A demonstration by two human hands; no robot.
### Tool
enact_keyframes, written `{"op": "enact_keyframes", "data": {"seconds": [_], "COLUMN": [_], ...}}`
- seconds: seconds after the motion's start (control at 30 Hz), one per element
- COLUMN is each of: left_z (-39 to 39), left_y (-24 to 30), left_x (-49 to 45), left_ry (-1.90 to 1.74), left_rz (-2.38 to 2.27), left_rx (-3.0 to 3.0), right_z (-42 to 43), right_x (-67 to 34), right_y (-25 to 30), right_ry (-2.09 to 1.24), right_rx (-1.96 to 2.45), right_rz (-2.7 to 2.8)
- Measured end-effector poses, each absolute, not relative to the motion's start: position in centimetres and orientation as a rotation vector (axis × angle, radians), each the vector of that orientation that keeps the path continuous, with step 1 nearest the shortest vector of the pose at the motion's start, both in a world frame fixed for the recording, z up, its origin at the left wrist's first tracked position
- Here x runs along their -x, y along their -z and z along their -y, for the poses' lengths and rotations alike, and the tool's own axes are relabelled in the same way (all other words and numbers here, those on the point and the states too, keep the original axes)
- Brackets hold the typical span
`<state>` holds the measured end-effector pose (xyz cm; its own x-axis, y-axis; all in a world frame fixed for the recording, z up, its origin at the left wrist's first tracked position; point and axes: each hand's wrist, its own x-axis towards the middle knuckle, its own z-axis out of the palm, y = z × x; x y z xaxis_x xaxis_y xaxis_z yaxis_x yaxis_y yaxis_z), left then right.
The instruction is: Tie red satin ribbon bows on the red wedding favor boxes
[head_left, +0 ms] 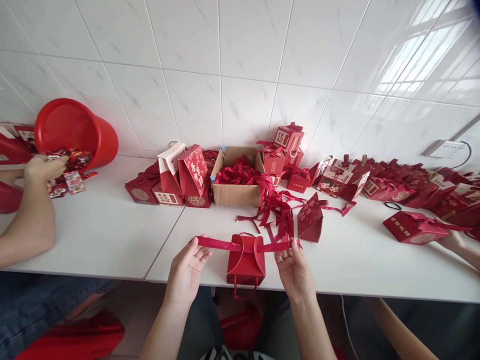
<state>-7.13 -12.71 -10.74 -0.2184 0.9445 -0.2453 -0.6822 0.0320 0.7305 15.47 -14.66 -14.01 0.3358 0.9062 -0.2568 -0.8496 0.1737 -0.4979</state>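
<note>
A small red gift box [245, 267] with cord handles stands at the table's front edge, between my hands. A red ribbon [221, 244] passes through the top of the box and stretches out to both sides. My left hand [188, 267] pinches its left end between thumb and fingers. At the other end, my right hand [294, 267] pinches the ribbon too. The ribbon looks drawn nearly straight. Just behind my right hand stands a tilted red folded box [310, 220], beside a heap of loose red ribbons [277, 212].
A cardboard box [238, 195] full of ribbons stands near the tiled wall, among several red gift boxes [195, 172]. To the left, a person's hand [45, 169] reaches by a tipped red bucket [107, 140] of sweets. At right, another person's hand [452, 241] touches a ribboned box [410, 229].
</note>
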Motion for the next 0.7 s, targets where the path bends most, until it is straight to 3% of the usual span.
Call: {"op": "enact_keyframes", "data": {"seconds": [0.43,0.7], "left_z": [11.0,10.8], "left_y": [4.2,0.5], "left_x": [7.2,4.4], "left_ry": [-1.513,-1.474], "left_rz": [-0.904,-0.828], "left_rx": [-1.147,-1.474], "right_z": [13.1,12.2], "right_x": [-18.3,-17.4], "right_y": [6.4,2.4], "right_ry": [-0.646,-0.724], "right_rx": [1.084,0.935], "right_rz": [0.875,1.188]}}
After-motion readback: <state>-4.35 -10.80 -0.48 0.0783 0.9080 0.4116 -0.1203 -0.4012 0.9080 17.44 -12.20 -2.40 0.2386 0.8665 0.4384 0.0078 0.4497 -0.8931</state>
